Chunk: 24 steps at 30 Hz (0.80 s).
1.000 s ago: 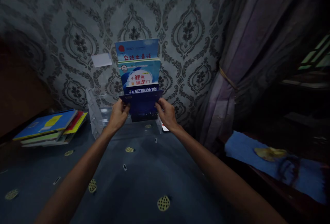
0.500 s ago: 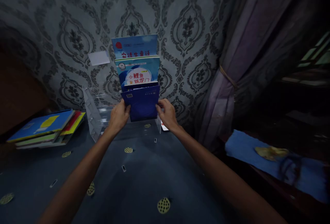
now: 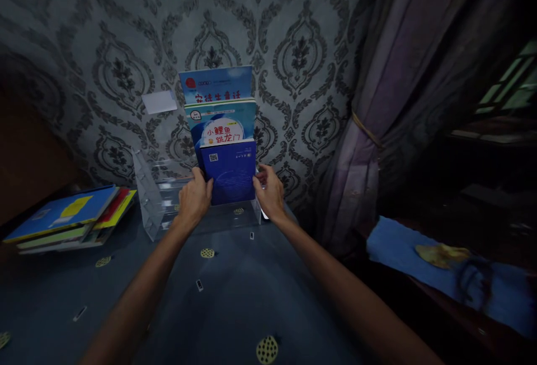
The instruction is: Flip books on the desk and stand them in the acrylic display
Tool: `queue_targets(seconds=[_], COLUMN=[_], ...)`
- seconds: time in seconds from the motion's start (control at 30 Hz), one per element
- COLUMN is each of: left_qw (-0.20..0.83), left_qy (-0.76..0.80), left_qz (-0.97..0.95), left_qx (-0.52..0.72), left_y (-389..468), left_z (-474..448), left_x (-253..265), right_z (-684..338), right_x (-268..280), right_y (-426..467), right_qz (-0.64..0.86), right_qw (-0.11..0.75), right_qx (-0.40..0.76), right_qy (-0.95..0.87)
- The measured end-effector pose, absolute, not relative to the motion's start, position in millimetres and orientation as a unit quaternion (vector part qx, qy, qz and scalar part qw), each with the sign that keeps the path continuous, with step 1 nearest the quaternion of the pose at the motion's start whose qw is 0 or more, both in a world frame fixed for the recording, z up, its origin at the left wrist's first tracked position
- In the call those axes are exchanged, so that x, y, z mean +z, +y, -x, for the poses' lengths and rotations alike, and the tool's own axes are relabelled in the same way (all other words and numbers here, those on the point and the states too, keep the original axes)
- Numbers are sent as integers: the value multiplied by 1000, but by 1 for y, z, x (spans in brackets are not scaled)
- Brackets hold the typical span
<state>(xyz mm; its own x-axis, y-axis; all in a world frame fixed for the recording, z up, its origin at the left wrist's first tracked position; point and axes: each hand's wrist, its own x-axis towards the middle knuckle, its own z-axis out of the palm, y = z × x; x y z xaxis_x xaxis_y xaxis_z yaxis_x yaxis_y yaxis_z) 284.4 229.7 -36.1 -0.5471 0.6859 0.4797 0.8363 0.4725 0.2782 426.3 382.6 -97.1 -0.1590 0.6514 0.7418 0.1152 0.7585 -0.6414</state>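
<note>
A small dark blue book (image 3: 230, 177) with a QR code in its upper corner stands upright at the front of a clear plastic tiered rack (image 3: 153, 202). My left hand (image 3: 194, 196) is closed on its left edge, thumb along the side. On the right edge, my right hand (image 3: 269, 192) grips the same book between thumb and fingers. Behind it rise a light blue book (image 3: 222, 121) with red lettering and, at the back, a taller blue book (image 3: 216, 82). Part of a pale, flat object shows beside the rack under my right hand.
Several books (image 3: 69, 214) lie stacked at the left of the dark tablecloth (image 3: 226, 309). Behind the rack is a patterned wall covering (image 3: 297, 57) with a white card (image 3: 159, 102). A tied purple curtain (image 3: 361, 146) hangs right, above a blue cloth (image 3: 398, 242).
The dark blue book has gone from leaning forward to upright against the books behind, its lower edge down in the rack's front. Both hands still hold its sides. The view has shifted slightly.
</note>
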Motion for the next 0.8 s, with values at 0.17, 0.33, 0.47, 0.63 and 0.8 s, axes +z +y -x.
queue_targets(seconds=[0.17,0.33,0.47,0.63,0.8], left_qw=[159,166,175,176,219], left_qy=[-837,-852,-864,-865,-828], left_qz=[460,453,445,444,461], left_qx=[-250,-202,-158,-154,-234], left_y=[232,234,236,238,238], left_z=[-281,-286,-290,-288,-282], left_x=[-37,-32,-30,-33,-35], right_z=[-422,-421,-422,-421,-423], right_x=[-91,-90,-92,-88,-62], right_y=[383,382,382,382,379], right_qz=[272,284,288,289,229], right_qw=[600,591,584,589,598], right_qx=[239,250,253,239,129], right_qy=[-713,-712,-716,-716,-757])
